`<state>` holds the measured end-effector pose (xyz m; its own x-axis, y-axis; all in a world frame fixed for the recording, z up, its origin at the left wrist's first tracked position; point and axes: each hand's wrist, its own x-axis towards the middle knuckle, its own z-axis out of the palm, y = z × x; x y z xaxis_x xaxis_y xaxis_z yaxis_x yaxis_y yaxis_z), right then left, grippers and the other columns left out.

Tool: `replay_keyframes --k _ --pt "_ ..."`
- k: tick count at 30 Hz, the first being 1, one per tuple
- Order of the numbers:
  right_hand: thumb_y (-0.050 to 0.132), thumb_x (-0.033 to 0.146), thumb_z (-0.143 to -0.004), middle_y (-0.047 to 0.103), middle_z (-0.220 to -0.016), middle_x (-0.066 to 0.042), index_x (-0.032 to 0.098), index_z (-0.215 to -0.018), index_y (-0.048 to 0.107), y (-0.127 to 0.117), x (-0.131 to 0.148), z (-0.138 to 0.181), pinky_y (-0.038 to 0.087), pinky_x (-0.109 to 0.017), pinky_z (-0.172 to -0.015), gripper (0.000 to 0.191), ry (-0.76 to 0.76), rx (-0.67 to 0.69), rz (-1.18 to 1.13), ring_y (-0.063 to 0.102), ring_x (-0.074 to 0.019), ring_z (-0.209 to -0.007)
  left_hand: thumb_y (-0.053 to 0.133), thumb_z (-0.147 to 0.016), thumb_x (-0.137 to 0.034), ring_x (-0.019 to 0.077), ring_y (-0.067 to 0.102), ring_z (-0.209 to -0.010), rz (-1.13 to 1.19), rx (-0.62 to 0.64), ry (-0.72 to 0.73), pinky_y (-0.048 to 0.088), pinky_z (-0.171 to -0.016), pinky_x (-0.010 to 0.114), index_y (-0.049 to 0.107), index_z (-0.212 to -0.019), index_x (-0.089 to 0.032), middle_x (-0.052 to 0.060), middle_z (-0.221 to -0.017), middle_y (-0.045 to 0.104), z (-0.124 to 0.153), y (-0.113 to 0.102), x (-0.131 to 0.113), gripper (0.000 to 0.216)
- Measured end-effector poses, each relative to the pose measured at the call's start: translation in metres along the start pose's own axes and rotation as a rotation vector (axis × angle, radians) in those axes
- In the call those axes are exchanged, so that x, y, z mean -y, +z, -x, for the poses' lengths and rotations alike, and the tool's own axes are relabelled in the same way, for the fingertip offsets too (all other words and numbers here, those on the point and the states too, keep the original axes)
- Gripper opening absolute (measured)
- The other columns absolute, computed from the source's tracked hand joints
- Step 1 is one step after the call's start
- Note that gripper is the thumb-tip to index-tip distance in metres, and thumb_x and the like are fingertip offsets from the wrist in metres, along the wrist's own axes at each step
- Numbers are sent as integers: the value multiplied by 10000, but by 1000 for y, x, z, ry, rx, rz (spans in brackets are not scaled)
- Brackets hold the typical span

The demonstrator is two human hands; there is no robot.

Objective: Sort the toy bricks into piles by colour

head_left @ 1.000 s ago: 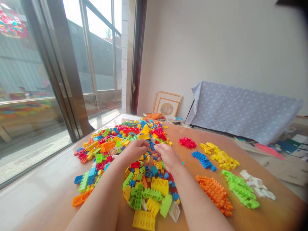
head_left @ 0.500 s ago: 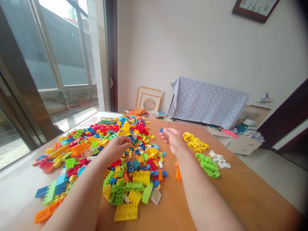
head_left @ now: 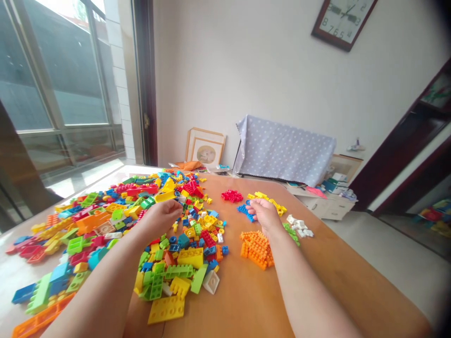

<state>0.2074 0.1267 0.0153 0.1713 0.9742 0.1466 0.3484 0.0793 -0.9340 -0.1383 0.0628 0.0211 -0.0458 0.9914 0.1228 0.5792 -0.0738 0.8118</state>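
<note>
My right hand (head_left: 264, 213) pinches a small blue round toy brick (head_left: 248, 203) over the right part of the table, just beside a little group of blue bricks (head_left: 245, 212). My left hand (head_left: 167, 217) is closed with curled fingers above the large mixed pile of toy bricks (head_left: 190, 256); whatever those fingers hold, if anything, is hidden. Around my right hand lie single-colour groups: orange bricks (head_left: 257, 249) in front, red bricks (head_left: 231, 195) behind to the left, yellow bricks (head_left: 278, 206) behind. Green bricks (head_left: 291, 234) are partly covered by my wrist, with white bricks (head_left: 300, 226) to the right.
The wooden table (head_left: 338, 272) carries everything, and the mixed pile spreads over its left side. A yellow plate brick (head_left: 166, 310) lies near the front. Beyond stand a cloth-covered object (head_left: 285, 148), a white cabinet (head_left: 326, 206) and leaning picture frames (head_left: 206, 148).
My view has swung to the right, so the scene shifts left. My right hand, still pinching the blue brick, has moved right to the blue group. My left hand stays over the pile.
</note>
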Motion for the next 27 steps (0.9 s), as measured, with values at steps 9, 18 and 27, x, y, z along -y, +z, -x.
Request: replay_keyframes --k 9,18,27 --pt "645 209 -733 568 -495 8 187 -599 631 -1 -27 -45 366 -226 -536 137 -24 88 520 559 -143 -536 550 -800 -554 204 630 -734 -198 -75 -8 429 -617 262 671 -890 -194 13 -787 712 -5 -17 13 390" --pt "652 185 -750 660 -655 -13 211 -759 715 6 -43 -67 348 -242 -564 68 -53 79 686 570 -152 -581 547 -765 -399 202 632 -744 -238 -50 -30 423 -619 266 670 -919 -195 13 -800 711 -9 -17 30 284" --pt "566 414 -880 735 -850 -37 198 -1027 717 33 -21 -23 461 -248 -634 302 -242 206 355 658 -184 -747 584 -640 -229 174 580 -581 -335 150 -14 342 -533 260 724 -809 -232 14 -683 708 9 -12 18 220"
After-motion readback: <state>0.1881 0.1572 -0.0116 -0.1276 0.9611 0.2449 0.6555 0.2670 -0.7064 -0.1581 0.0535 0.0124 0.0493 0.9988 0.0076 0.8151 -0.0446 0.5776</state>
